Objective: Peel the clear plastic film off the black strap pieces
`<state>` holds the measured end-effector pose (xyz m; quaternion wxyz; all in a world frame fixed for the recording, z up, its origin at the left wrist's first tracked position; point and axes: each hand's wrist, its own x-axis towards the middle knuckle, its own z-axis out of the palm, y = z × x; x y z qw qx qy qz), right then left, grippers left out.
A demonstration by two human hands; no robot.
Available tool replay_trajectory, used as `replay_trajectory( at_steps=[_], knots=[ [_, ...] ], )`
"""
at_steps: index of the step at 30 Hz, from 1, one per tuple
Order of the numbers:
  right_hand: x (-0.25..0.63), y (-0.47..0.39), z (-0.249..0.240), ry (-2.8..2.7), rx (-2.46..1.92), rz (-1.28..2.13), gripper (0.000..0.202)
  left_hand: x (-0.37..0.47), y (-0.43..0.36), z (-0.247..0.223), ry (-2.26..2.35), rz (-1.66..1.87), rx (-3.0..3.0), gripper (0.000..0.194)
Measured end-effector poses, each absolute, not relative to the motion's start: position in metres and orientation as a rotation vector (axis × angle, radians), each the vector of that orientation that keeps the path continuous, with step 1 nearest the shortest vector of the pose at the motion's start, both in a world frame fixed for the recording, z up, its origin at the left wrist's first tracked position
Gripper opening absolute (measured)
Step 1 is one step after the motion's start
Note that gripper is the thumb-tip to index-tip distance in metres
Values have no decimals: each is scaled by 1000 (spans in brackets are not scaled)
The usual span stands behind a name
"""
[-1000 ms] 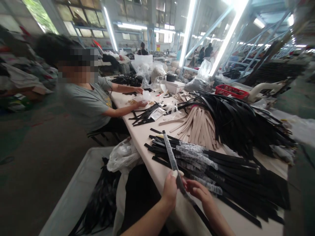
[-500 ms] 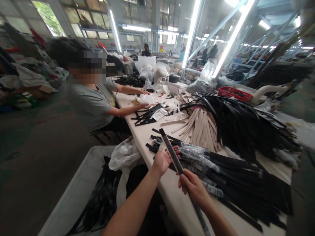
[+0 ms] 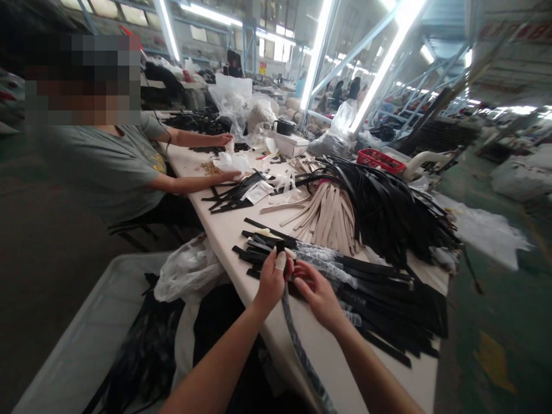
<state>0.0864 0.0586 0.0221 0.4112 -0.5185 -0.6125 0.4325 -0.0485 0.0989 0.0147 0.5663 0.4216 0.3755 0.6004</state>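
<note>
Nearby, pale bin (image 3: 92, 310) holds black strips (image 3: 144, 336); left hand (image 3: 271, 282) grips strap (image 3: 295, 336).

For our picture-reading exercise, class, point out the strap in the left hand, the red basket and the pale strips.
Strap (image 3: 294, 338): head view, on its hanging length.
Red basket (image 3: 379, 165): head view, on its near wall.
Pale strips (image 3: 331, 213): head view, middle of the bundle.

On the flat white desk (image 3: 226, 233), long black plastic-wrapped straps (image 3: 371, 293) lie right of the left grip (image 3: 272, 280), flat beige strips (image 3: 330, 218) beyond.

Strap (image 3: 296, 343) partly beyond bottom edge
</note>
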Motion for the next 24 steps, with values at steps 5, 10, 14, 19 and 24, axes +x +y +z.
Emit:
replay_trajectory(
  at_steps=[5,10,14,19,24],
  knots=[
    [98,100,81,-1953,-1183,640,16,-36,83,15,885,1190,1249,29],
    [127,102,118,-1991,-1201,432,17,-37,84,9,782,1060,1267,26],
    [154,89,154,-1776,-1327,382,22,-37,83,-3,769,975,1238,19],
    [183,69,181,-1513,-1439,134,23,-32,78,-18,755,890,1267,17],
    [221,61,185,-1177,-1480,-63,29,-21,70,-16,703,774,1301,23]
  ],
)
